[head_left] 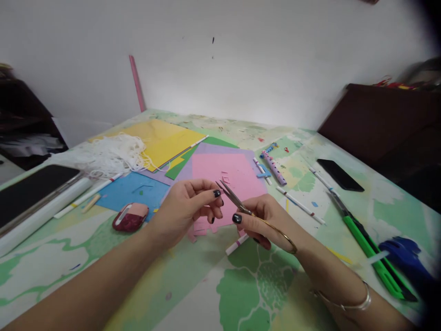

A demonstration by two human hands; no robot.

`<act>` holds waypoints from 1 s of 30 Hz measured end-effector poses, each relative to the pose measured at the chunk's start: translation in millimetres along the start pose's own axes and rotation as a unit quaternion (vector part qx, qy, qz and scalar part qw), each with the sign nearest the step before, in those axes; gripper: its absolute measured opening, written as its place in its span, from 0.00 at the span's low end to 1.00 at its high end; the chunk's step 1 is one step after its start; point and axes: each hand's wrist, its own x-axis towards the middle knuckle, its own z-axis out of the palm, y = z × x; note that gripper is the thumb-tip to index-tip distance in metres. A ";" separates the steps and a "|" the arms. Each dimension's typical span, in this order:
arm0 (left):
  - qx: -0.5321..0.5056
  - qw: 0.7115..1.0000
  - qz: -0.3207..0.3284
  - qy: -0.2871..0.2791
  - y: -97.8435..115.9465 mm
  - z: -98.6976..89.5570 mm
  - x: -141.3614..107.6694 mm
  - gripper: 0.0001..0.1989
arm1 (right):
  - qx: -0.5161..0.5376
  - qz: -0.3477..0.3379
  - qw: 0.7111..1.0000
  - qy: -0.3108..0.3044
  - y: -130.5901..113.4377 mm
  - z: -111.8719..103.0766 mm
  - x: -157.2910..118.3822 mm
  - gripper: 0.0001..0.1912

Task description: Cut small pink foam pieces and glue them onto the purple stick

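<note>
My right hand is closed around a pair of scissors, whose blades point up and left, slightly apart. Close to the blade tips, my left hand pinches with thumb and forefinger; what sits in the pinch is too small to make out. Beneath both hands lies a pink sheet with its near edge cut into uneven strips. Small pink scraps rest on it just beyond the blades. A white marker lies partly under my right hand.
Left are a blue sheet, a maroon-and-pink case, white string and a large phone. Yellow sheets lie behind. Right are a dotted roll, several markers, a black phone and a green cutter.
</note>
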 end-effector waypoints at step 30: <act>0.025 0.995 -0.084 0.035 7.7 -6.9 -0.9 0.04 | -0.153 -0.004 0.985 0.074 1.9 4.3 4.8 0.20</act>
